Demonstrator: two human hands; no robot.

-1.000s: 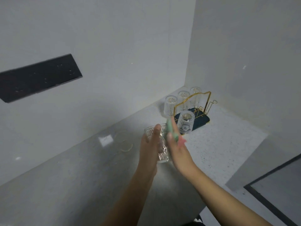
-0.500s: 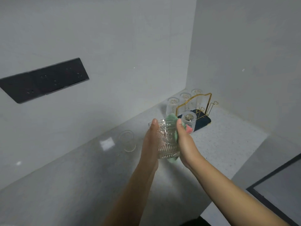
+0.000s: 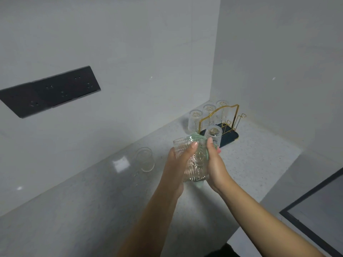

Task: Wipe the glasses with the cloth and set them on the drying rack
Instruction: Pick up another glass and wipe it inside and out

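The speckled grey countertop [image 3: 250, 164] bears a clear glass [image 3: 145, 160], a gold-wire drying rack [image 3: 225, 127] and apparently three glasses [image 3: 194, 120] beside it.

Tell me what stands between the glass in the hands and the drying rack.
Nothing on the counter lies between the held glass and the drying rack. One glass already sits on the rack's near end, just beyond the held one, so that spot is taken. The dark tray to its right looks free.

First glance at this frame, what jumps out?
The embossed glass held up mid-frame: the left hand grips one side, the right hand presses a green cloth against the other. Behind it, in the counter's corner, a gold wire drying rack on a dark tray carries upturned glasses. One more clear glass stands alone on the counter, left of the hands.
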